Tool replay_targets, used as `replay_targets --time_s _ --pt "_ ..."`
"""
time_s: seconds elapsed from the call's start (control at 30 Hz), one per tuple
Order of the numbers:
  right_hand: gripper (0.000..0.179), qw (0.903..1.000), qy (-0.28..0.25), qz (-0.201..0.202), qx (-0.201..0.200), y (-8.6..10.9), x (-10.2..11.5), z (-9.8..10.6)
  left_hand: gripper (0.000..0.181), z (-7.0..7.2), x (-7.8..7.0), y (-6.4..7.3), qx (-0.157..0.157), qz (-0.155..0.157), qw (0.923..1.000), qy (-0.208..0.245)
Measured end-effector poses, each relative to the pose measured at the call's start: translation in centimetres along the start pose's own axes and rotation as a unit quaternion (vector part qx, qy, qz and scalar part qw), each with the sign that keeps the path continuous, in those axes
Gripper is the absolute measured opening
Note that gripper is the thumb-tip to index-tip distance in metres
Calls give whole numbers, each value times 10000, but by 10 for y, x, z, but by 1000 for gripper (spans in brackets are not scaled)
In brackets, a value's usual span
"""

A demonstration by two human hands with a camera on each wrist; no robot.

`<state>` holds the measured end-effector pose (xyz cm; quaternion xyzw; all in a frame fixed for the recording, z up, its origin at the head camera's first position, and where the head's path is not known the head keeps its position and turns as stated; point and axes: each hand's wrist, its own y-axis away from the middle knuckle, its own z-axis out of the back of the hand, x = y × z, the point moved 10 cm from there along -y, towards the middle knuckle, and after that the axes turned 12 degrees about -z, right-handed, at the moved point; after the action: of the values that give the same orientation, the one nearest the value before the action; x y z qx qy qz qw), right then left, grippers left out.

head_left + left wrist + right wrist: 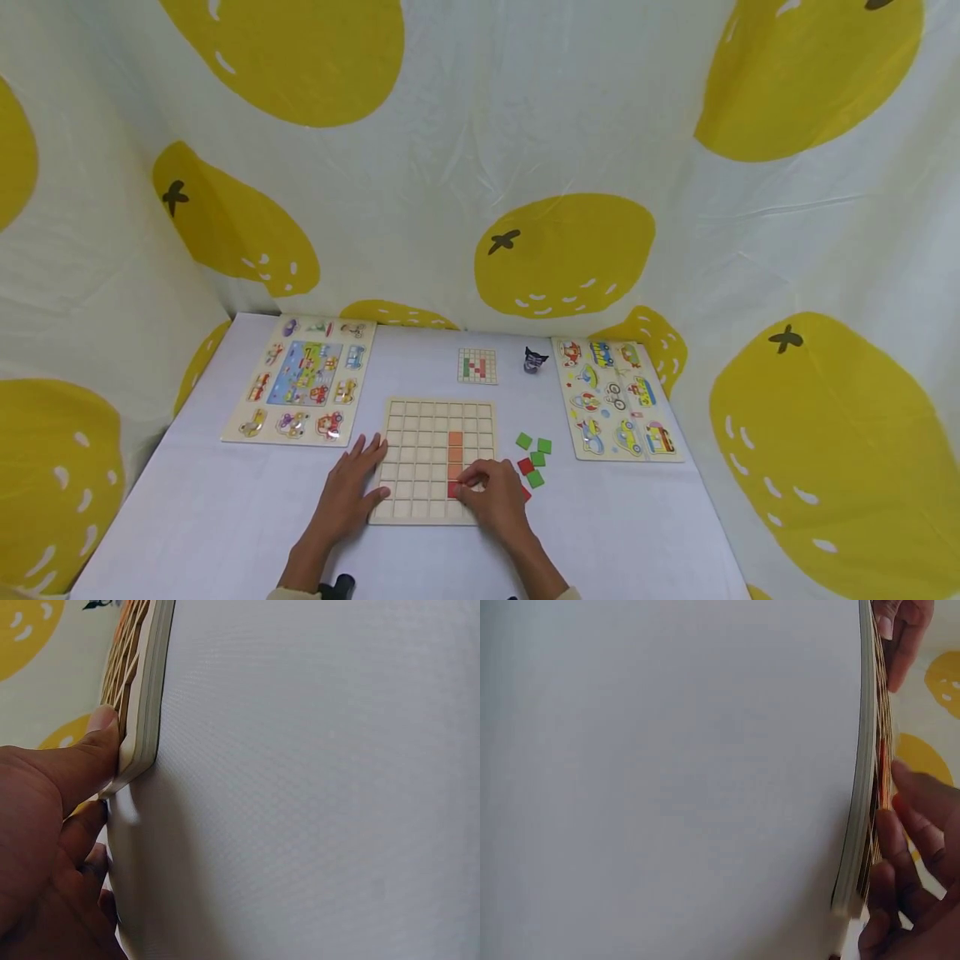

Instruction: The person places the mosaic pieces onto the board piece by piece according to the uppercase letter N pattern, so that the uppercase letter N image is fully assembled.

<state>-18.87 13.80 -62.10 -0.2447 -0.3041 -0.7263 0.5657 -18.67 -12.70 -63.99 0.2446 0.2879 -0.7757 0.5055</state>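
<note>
A wooden grid board (420, 408) lies on the table, with a column of orange tiles (455, 454) in its cells. Just below them is a red square tile (452, 490), in the column's lower cell. My right hand (495, 500) has its thumb and forefinger pinched at this tile, partly covering it. At the board's left edge rests my left hand (348, 487), fingers spread and thumb on the rim. The left wrist view shows the left thumb (94, 754) on the board's corner. Loose green tiles (537, 459) and a red tile (525, 466) lie right of the board.
A small pattern card (477, 367) with coloured squares lies behind the board, beside a small dark figure (534, 361). Picture puzzle boards lie left (258, 392) and right (618, 400). A lemon-print curtain (450, 167) surrounds the white table (615, 533).
</note>
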Motion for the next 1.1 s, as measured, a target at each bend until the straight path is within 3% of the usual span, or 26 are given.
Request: replay_targets --time_s 0.13,0.33,0.6,0.83,1.1 --pt "22 9995 -309 -25 76 -2 -11 14 82 -1 1 0 48 21 10000 -23" --pt "27 9979 -559 -306 -114 -5 -36 45 82 -1 1 1 28 -11 10000 -37" --pt "32 9971 -321 -563 -389 -4 -69 75 82 -3 1 0 34 -38 10000 -37" --pt "35 9980 6 -610 -193 -3 -81 74 82 -2 0 0 24 -50 10000 -33" --pt "33 9996 259 -127 49 -1 -68 65 82 -4 3 1 74 8 10000 -65"
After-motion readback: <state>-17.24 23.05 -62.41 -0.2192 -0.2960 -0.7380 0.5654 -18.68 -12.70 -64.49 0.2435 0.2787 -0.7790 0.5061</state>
